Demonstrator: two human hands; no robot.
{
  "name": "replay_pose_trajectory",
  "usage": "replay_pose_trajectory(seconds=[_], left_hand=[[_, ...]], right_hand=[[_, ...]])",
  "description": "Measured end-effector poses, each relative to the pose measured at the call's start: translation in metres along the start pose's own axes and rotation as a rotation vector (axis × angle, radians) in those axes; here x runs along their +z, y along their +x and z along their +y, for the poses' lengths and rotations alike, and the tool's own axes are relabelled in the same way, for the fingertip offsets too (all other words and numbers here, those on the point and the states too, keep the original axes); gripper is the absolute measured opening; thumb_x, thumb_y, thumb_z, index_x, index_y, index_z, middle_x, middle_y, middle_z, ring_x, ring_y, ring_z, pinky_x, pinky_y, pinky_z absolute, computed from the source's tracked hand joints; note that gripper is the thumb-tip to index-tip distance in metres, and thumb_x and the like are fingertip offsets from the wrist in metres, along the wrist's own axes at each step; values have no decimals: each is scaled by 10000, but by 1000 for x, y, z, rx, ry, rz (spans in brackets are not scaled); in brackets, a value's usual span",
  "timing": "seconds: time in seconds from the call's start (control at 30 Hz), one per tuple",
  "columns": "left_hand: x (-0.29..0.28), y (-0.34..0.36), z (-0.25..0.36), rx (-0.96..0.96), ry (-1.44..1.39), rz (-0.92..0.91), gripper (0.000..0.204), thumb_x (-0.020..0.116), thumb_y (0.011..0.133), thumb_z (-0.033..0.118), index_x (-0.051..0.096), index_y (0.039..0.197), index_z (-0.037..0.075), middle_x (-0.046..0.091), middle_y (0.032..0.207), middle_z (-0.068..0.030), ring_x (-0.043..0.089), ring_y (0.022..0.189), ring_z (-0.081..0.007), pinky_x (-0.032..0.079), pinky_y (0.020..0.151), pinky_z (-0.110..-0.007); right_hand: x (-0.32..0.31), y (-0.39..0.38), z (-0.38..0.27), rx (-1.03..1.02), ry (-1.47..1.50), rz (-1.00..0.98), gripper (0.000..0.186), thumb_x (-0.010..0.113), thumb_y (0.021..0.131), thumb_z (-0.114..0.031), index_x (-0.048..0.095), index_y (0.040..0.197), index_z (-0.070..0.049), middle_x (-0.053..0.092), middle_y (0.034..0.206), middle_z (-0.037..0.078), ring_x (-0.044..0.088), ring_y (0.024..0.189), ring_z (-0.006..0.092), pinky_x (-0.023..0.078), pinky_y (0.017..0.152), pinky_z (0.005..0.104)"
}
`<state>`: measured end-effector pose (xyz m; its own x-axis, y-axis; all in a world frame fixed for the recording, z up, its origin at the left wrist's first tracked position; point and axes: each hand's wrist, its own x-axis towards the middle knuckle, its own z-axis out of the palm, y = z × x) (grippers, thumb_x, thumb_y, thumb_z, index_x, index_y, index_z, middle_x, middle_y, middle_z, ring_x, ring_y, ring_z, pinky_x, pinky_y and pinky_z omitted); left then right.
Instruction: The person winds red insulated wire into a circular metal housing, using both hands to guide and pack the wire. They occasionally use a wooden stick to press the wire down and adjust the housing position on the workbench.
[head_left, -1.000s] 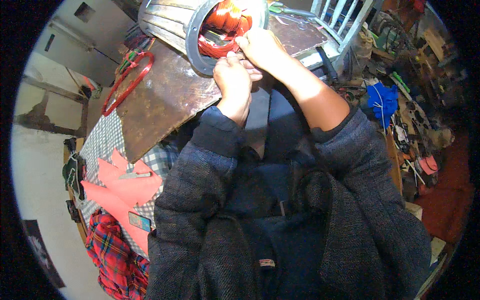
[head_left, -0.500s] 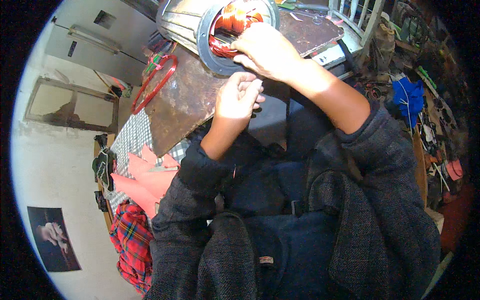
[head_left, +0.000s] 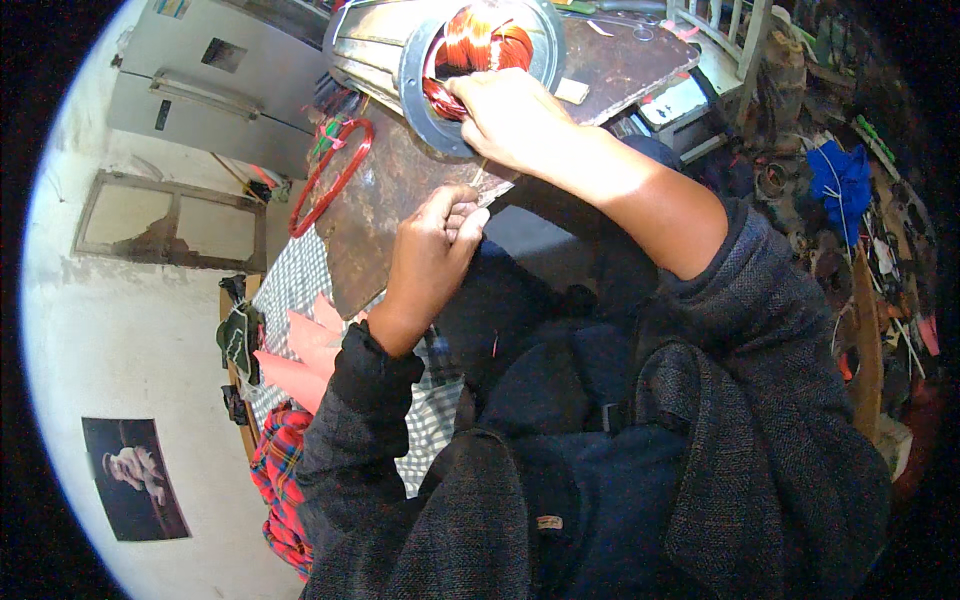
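Note:
A motor stator (head_left: 370,60) with a ribbed pale housing and a grey round end rim lies on its side at the top. Bundles of red-brown copper winding (head_left: 475,45) fill its opening. My right hand (head_left: 515,120) reaches to the lower rim, its bent fingers closed on the copper winding at the lower left. Below the rim, my left hand (head_left: 440,235) is closed in a pinch. A thin pale strip (head_left: 480,172) sticks up from its fingertips; its kind is too small to make out. A separate red wire coil (head_left: 332,180) lies left of the stator.
The stator rests on a stained brown board (head_left: 360,235) over a checked cloth (head_left: 300,275). Pink paper sheets (head_left: 310,355) and a red plaid cloth (head_left: 282,460) lie at the left. A pale chair (head_left: 735,40) stands at upper right, beside clutter and a blue cloth (head_left: 838,180).
My left hand has moved down and left, away from the rim, with the thin strip now showing. My right hand has shifted slightly lower at the opening. The whole view has shifted a little.

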<state>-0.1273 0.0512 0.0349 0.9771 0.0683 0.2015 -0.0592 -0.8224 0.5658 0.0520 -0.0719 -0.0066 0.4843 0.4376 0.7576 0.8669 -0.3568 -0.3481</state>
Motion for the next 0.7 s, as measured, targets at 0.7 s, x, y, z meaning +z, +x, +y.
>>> replay_pose_trajectory(seconds=[0.7], left_hand=[[1,-21,-35,-91,-31,-103,258,724,988,107,665,1221,10,781,982,-176,786,909,-239,612,784,-340]], right_hand=[[21,8,-24,392,351,289,257,715,949,-225,779,1104,-31,776,960,186,766,895,345,592,853,415]])
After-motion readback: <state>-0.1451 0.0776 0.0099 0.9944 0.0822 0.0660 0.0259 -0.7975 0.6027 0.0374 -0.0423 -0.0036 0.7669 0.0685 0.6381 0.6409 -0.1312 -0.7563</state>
